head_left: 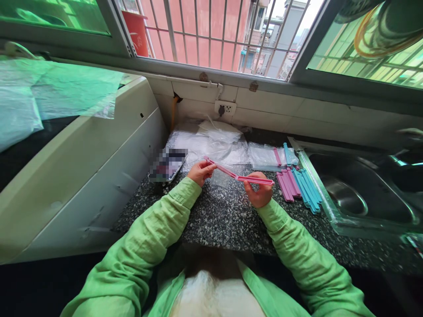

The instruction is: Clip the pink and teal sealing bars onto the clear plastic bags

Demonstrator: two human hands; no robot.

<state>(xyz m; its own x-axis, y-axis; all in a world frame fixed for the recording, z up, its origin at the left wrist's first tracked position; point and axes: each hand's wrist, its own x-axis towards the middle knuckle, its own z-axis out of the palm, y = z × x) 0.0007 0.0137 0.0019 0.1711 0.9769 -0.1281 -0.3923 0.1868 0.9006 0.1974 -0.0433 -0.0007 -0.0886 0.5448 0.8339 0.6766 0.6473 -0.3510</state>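
Note:
My left hand (200, 171) pinches one end of a long pink plastic sealing clip (239, 175), which is hinged open into a shallow V. My right hand (261, 193) grips the other arm of the same clip. A small clear plastic bag (220, 177) hangs between the two hands, just under the clip, above the speckled dark counter (218, 220). Both sleeves are light green.
Pink clips (287, 185) and blue clips (308, 189) lie in a row to the right, beside a steel sink (360, 193). A pile of clear bags (211, 143) sits at the back, a phone (167, 165) to the left, a white appliance (82, 167) further left.

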